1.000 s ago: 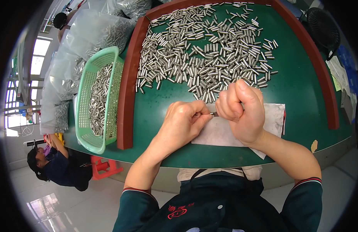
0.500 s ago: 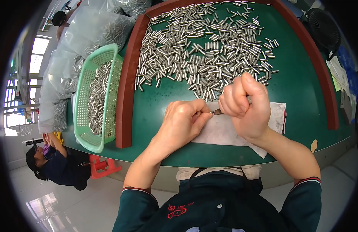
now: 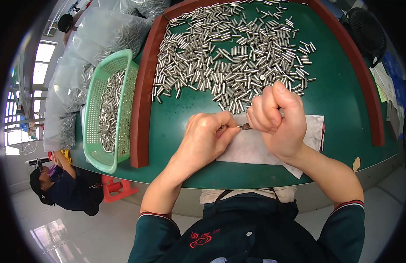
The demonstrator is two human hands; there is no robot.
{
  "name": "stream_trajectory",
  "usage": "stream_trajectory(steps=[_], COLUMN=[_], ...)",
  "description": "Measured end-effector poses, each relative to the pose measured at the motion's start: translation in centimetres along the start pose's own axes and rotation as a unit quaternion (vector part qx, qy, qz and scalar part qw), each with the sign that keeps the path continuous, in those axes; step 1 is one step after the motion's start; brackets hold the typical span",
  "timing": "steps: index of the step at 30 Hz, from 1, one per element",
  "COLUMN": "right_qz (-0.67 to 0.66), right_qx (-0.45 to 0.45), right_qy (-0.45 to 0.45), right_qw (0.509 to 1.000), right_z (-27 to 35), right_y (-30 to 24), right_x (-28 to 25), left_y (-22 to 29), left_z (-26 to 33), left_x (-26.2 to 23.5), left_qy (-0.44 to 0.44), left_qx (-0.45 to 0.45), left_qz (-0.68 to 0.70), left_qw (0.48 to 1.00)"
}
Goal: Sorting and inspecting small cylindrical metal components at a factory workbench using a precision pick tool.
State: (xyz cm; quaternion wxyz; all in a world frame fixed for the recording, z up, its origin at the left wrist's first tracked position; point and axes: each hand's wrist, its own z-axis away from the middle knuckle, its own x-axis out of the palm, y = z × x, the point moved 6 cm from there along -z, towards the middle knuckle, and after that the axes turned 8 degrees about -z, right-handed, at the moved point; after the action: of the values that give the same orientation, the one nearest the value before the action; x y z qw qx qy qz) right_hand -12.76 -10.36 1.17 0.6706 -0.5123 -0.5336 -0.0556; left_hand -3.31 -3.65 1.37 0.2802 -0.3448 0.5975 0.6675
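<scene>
My left hand (image 3: 207,136) is closed in a pinch, thumb against fingertips, on a small metal pin (image 3: 240,126) whose end barely shows. My right hand (image 3: 279,120) makes a fist with the thumb up, wrapped round a slim metal tool. The tool's narrow dark tip (image 3: 246,126) sticks out toward the left fingertips and meets the pin there; its handle is hidden in the fist. Both hands are above a whitish cloth (image 3: 242,151) at the near side of the green table. Just beyond them lies a wide spread of short shiny metal pins (image 3: 229,72).
Dark red rails (image 3: 142,109) border the green tabletop (image 3: 334,109). Left of them stands a green plastic basket (image 3: 91,127) with more pins, beside clear bags (image 3: 71,101) of pins. A black fan (image 3: 367,30) is at the far right. Another person (image 3: 67,184) works at the left near a red stool (image 3: 115,188).
</scene>
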Motion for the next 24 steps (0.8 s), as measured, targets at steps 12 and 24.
stream_trajectory(steps=[12, 24], right_qz=[0.065, -0.007], right_qx=[-0.014, 0.015], right_qy=[0.002, -0.006], right_qw=[0.998, 1.0], right_z=[-0.2, 0.1], right_y=[0.1, 0.1], right_x=[0.6, -0.1], left_y=[0.3, -3.7], left_z=[-0.2, -0.6], left_x=[0.0, -0.4], left_qy=[-0.002, -0.052], left_qx=[0.002, -0.091], left_qz=[0.003, 0.628], left_qw=[1.0, 0.772])
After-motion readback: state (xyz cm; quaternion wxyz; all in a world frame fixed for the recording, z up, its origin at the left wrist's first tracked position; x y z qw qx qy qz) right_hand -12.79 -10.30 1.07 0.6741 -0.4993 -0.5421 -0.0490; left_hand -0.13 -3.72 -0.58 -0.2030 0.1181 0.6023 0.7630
